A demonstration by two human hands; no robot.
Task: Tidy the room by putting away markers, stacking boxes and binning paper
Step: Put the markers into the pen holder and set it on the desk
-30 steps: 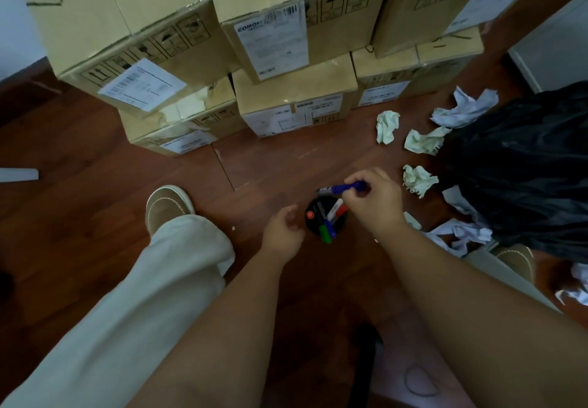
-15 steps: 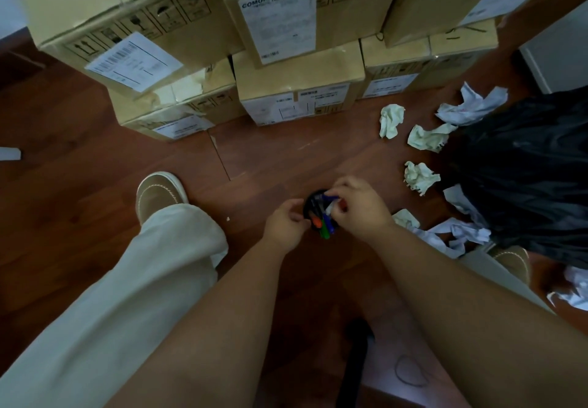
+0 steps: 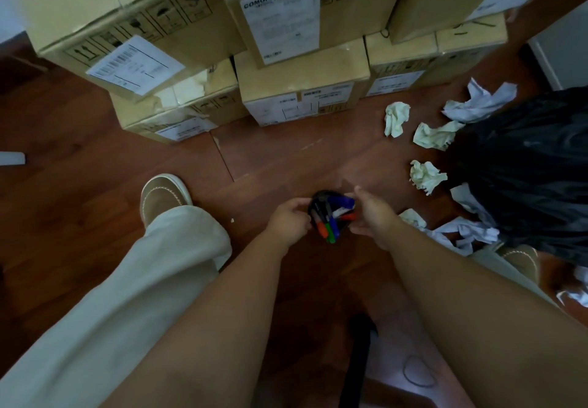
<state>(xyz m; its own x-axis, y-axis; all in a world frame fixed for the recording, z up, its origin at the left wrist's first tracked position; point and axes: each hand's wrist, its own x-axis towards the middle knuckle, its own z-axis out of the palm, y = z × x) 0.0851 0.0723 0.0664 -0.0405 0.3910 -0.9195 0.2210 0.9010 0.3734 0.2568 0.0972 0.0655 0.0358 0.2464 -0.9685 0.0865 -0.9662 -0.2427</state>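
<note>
Blue marker (image 3: 342, 201), carried a second ago, now sits in the black cup (image 3: 318, 199). Left hand (image 3: 291, 220) apparently grips the cup; right hand (image 3: 370, 215) hovers, fingers relaxed. Crumpled paper (image 3: 426, 177) remains unbinned.

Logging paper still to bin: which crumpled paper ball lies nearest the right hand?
The small pale ball just right of the right hand, beside the white sheets; the others lie farther off toward the boxes and black bag.

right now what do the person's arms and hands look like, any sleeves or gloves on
Both arms are bare from the bottom edge of the picture to the wrist: no sleeves show. The left hand and right hand wear no gloves, and no rings, watch or bands are visible, though the light is dim. The only clothing in view is pale trousers and tan slip-on shoes.
</note>
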